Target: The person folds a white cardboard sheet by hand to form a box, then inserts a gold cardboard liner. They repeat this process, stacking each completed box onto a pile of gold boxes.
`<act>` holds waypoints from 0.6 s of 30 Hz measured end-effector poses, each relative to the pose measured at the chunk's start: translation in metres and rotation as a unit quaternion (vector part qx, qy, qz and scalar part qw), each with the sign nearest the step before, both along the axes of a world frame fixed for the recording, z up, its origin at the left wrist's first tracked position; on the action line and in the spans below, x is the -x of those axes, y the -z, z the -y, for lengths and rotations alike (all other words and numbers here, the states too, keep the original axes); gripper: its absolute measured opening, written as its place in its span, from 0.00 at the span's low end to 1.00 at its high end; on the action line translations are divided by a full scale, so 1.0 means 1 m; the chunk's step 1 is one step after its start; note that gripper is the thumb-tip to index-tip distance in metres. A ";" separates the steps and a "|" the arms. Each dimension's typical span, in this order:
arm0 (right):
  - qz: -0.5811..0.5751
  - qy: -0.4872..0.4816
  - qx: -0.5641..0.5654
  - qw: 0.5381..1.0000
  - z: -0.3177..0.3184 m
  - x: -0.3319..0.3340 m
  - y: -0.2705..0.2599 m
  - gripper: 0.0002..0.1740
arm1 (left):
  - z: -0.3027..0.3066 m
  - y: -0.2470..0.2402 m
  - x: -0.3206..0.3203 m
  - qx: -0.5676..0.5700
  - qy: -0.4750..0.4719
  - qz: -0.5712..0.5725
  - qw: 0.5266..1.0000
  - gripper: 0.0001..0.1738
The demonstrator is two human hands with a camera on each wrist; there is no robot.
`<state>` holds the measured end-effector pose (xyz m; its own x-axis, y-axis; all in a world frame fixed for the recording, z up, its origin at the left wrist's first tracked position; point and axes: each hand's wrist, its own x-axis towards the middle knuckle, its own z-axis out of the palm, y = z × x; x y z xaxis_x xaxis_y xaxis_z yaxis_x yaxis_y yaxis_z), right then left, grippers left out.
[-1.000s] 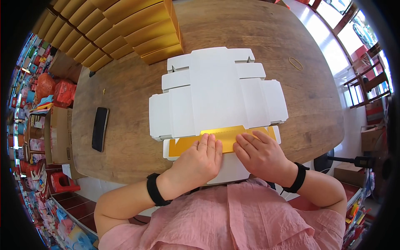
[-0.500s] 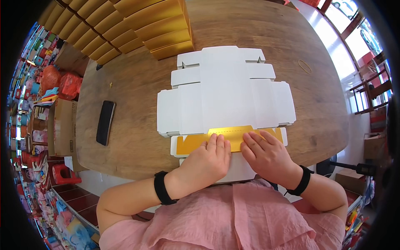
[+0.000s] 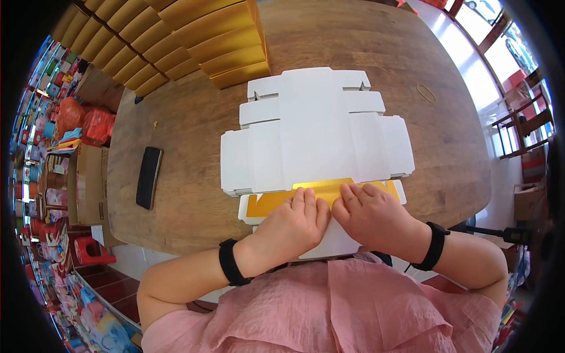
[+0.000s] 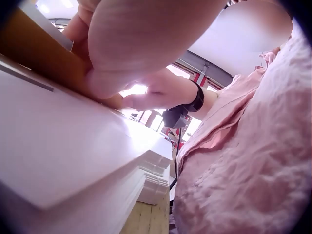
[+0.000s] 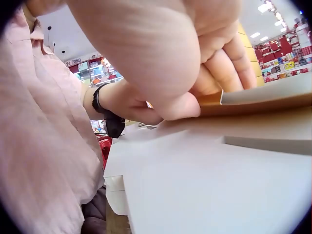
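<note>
A stack of flat white cardboard box blanks (image 3: 318,135) lies in front of me on the wooden table. Along its near side, the top blank's gold-faced flap (image 3: 268,204) is folded over, white tabs at its ends. My left hand (image 3: 294,222) grips this flap left of the middle, fingertips over the gold face. Close beside it, my right hand (image 3: 379,216) pinches the same flap with bent fingers. In the right wrist view the thumb (image 5: 183,107) presses the near side of the fold, the fingers beyond it. The left wrist view shows the gold strip (image 4: 39,44) against that hand.
Rows of gold boxes (image 3: 229,50) are piled at the far left of the table (image 3: 188,206). A dark phone (image 3: 149,178) lies at the left, and a rubber band (image 3: 426,93) at the far right. A red stool (image 3: 93,251) stands on the floor at left.
My right hand has shifted left toward the left hand, and its fingers have bent more over the flap. The left hand stays at the same part of the flap. The head view has shifted slightly.
</note>
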<state>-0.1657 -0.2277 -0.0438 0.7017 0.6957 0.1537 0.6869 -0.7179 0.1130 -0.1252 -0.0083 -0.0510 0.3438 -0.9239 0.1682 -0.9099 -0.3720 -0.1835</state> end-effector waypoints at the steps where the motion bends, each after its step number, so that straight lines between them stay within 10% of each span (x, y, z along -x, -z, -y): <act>1: 0.005 -0.005 -0.003 1.000 0.000 -0.002 0.000 0.08 | 0.000 -0.001 -0.001 0.000 -0.002 0.001 1.000 0.17; 12: -0.197 0.077 -0.102 0.972 0.013 -0.061 -0.011 0.08 | 0.002 -0.008 -0.081 0.085 -0.072 -0.332 0.937 0.14; 18: -0.125 0.156 -0.036 0.979 0.016 -0.071 0.000 0.49 | 0.003 0.006 -0.101 0.073 -0.107 -0.250 0.960 0.23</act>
